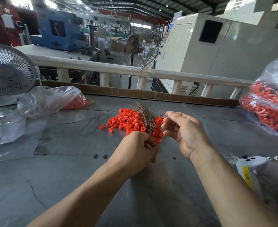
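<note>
A heap of small red plastic caps (126, 121) lies in the middle of the grey metal table (69, 177). My left hand (135, 151) grips the lower end of a bundle of thin brownish wires (144, 117), which fans upward over the heap. To the right of the bundle, my right hand (185, 131) is raised palm up. Its thumb and fingertips pinch one fine wire (165, 104) that runs up and away from the hand.
A clear bag with red caps (53, 99) lies at the back left beside a white desk fan (7, 69). A full bag of red parts (272, 108) stands at the right edge. A white device with a yellow label (249, 169) lies near right. Loose wires (79, 122) lie left of the heap.
</note>
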The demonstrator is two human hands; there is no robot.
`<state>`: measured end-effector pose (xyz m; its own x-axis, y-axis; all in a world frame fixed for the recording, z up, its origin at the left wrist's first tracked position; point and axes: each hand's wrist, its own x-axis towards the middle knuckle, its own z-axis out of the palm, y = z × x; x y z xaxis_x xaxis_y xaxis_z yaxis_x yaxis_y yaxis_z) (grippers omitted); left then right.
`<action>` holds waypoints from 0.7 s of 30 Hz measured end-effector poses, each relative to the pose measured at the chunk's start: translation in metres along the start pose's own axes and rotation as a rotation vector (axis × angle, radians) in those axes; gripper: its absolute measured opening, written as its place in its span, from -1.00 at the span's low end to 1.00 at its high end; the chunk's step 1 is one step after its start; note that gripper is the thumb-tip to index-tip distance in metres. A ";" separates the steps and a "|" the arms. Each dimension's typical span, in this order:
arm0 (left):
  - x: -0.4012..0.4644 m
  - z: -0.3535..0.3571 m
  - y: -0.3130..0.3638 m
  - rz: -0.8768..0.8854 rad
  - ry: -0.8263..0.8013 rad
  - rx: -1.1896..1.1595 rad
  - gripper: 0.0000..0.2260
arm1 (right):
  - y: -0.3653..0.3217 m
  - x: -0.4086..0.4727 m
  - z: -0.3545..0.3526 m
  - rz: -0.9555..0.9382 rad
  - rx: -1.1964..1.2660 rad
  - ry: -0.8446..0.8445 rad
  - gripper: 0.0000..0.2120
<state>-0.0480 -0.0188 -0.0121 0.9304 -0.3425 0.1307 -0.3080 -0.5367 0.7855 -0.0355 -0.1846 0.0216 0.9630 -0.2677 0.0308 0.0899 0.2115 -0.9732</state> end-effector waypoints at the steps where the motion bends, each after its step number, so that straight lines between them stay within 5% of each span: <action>1: 0.000 0.000 -0.001 0.005 -0.009 0.007 -0.87 | 0.000 0.001 0.000 0.004 0.008 0.011 -0.91; 13: 0.002 -0.008 -0.001 -0.125 0.074 -0.249 -0.76 | 0.002 0.008 -0.003 0.021 0.248 0.204 -0.85; 21: 0.003 -0.013 0.003 -0.114 -0.127 -0.152 -0.81 | 0.001 0.007 -0.004 0.020 0.194 0.243 -0.81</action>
<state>-0.0437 -0.0107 -0.0016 0.9219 -0.3858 -0.0339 -0.1598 -0.4586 0.8741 -0.0297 -0.1897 0.0203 0.8780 -0.4740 -0.0662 0.1410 0.3884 -0.9106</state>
